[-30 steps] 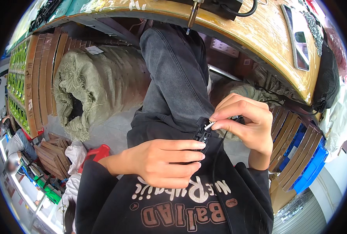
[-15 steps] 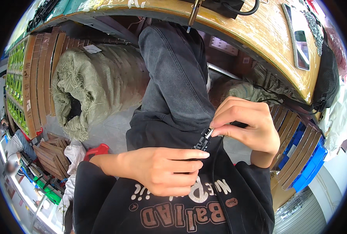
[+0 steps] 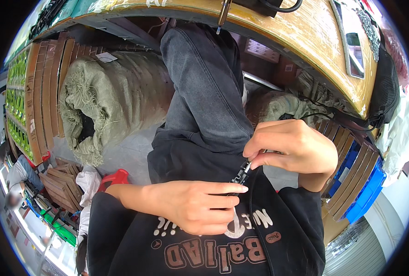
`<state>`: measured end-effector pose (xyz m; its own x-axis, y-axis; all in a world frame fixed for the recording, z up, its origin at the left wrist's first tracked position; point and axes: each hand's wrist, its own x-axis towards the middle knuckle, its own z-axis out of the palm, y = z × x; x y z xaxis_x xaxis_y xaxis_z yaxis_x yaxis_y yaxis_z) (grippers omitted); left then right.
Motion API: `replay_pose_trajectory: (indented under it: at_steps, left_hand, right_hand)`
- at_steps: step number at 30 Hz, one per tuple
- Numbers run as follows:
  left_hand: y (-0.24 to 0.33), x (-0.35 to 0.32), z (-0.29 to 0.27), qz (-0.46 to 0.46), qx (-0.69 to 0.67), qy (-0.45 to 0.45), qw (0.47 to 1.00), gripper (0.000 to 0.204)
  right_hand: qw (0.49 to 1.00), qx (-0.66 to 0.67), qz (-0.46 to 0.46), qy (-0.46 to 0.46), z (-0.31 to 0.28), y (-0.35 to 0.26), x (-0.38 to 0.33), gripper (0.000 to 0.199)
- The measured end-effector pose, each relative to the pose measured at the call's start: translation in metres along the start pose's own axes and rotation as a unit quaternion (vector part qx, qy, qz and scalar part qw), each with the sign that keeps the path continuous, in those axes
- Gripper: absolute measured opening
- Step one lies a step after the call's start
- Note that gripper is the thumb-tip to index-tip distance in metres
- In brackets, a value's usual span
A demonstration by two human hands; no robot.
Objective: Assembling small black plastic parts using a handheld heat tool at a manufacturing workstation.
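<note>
Between my hands, above my lap, is a small black jointed part [image 3: 241, 175] with silvery bits along it. My left hand [image 3: 197, 206] is closed round its lower end, the index finger lying across it, and the palm side is hidden. At the upper end, the thumb and forefinger of my right hand [image 3: 294, 147] pinch it. The part slants up to the right, and its exact kind is too small to make out.
Ahead is a worn wooden bench [image 3: 324, 46] with a phone [image 3: 353, 50] near its right edge. A bulging woven sack [image 3: 121, 96] stands left of my legs, beside stacked cardboard [image 3: 43, 92]. Blue bins [image 3: 363, 195] and more cardboard are at right.
My right hand has shifted slightly right and down, still pinching the part's upper end. More of the black part shows between my hands. My left hand has barely moved.
</note>
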<state>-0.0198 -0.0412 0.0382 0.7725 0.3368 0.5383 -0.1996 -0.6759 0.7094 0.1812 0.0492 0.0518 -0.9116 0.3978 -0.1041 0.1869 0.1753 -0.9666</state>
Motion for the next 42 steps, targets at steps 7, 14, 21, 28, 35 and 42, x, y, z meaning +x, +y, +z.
replay_pose_trajectory:
  at_steps: [7,14,21,28,35,42]
  left_hand:
    - [0.000,-0.001,0.003,-0.005,-0.002,0.000,1.000,0.012]
    - [0.001,0.002,0.004,-0.011,0.004,-0.032,0.999,0.013]
    - [-0.013,-0.002,-0.005,-0.045,0.089,0.087,0.991,0.006]
    - [-0.040,-0.013,0.017,-0.377,-0.333,0.424,0.753,0.058]
    - [-0.041,-0.001,0.001,-0.397,-0.760,0.352,0.376,0.068]
    - [-0.064,-0.024,0.003,-0.196,-0.772,0.282,0.535,0.052]
  right_hand:
    - [0.999,0.005,0.049,-0.003,0.002,-0.001,0.000,0.018]
    - [0.998,-0.033,0.043,-0.040,0.006,0.002,0.003,0.017]
    - [0.998,-0.042,-0.001,0.042,0.006,0.011,0.001,0.013]
    - [0.965,-0.111,-0.055,0.230,0.002,0.023,0.002,0.013]
    - [0.962,-0.118,-0.101,0.226,0.008,0.030,0.009,0.017]
    - [0.937,-0.083,-0.066,0.332,0.015,0.029,0.025,0.019]
